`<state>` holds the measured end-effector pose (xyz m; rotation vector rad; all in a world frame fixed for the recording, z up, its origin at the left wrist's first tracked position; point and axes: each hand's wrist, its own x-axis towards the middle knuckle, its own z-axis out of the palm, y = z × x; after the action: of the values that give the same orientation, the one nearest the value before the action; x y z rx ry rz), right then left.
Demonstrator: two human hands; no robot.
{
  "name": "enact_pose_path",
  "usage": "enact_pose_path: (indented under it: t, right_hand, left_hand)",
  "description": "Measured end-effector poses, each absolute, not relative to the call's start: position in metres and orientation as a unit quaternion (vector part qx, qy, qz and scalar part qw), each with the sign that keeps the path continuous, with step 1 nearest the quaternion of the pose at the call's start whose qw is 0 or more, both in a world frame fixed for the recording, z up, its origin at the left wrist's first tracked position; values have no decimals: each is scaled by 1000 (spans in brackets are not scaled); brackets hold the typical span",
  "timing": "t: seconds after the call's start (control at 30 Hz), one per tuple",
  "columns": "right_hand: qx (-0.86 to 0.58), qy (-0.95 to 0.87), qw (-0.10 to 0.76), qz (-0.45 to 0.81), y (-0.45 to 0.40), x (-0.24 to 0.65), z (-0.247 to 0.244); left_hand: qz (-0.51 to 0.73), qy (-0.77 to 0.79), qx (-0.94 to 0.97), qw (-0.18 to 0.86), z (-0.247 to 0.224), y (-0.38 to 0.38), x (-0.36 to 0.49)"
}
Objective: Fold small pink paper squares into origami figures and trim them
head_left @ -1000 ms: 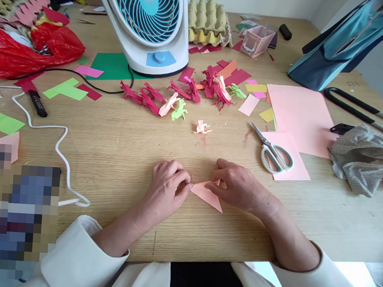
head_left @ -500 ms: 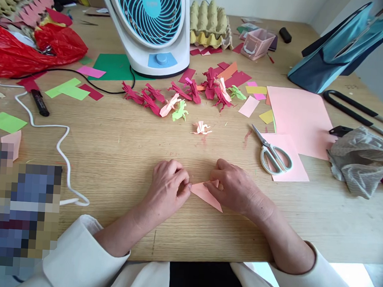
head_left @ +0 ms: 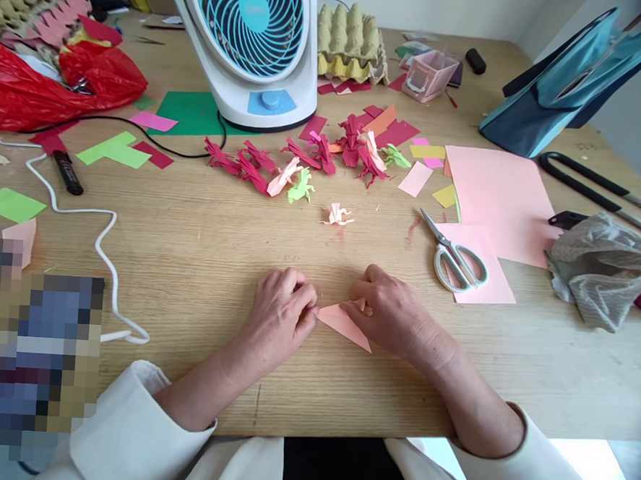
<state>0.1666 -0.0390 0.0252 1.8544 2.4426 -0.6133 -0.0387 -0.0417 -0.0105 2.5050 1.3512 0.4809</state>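
A folded piece of pink paper [head_left: 346, 325], with a pointed lower corner, lies on the table between my hands. My left hand [head_left: 285, 307] pinches its left tip between thumb and finger. Curled over its right side, my right hand [head_left: 389, 309] grips the paper with thumb and fingertips and hides that end. Beyond them sits a small pale pink folded paper figure [head_left: 336, 213]. White-handled scissors [head_left: 459, 259] rest to the right, partly on a pink sheet [head_left: 488, 286].
Farther back lie several red folded figures [head_left: 254, 167] and a light green one [head_left: 300, 186]. A white fan [head_left: 277, 110] stands behind them. At left run a white cable [head_left: 103, 241] and a black marker [head_left: 67, 172]. A grey plastic bag [head_left: 595, 268] is at right.
Hardly anything differs. Both hands keep hold of the pink paper in nearly the same place, and the whole view has shifted very slightly.
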Motion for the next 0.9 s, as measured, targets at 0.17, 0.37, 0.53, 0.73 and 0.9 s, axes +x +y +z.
enact_pose_path:
  t: [0.17,0.37,0.53,0.73,0.9]
  right_hand:
    - [598,775,8,-203,-39,167,28]
    - [593,778,14,-207,-38,168,28]
    - [590,781,9,-204,-37,168,27]
    - [591,783,4,-194,-37,169,23]
    - [589,788,-2,-178,-37,170,19]
  left_hand:
    - [167,455,865,133,-10,-42,-40]
    - [189,462,852,161,-8,-47,-46]
    - [220,456,845,171,-6,-52,-48]
    - [218,379,898,45,-10,-63,-55]
    - [155,381,911,-19,-9,-72,-58]
